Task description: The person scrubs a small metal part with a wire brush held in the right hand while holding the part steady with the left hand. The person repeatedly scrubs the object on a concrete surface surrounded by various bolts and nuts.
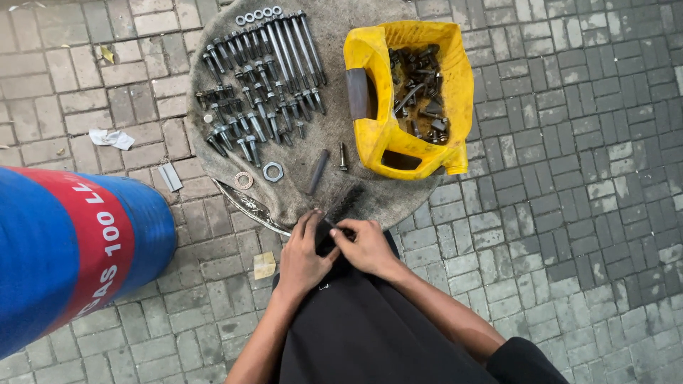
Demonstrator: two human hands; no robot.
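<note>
Round worn mat [334, 135] w/ bolts [260, 71] on grey paving [569, 213].

Support: I'm seeing a round grey work surface [341, 28] sitting on brick paving [569, 213].
On it: sorted bolts [260, 78], washers [257, 14], a nut [272, 171], a yellow cut jerrycan [455, 85] are lying there.

Left hand [302, 257], right hand [364, 247] pinch small dark part [340, 229], possibly bolt, at round mat [334, 135] edge; sorted bolts [260, 85] beyond.
</note>
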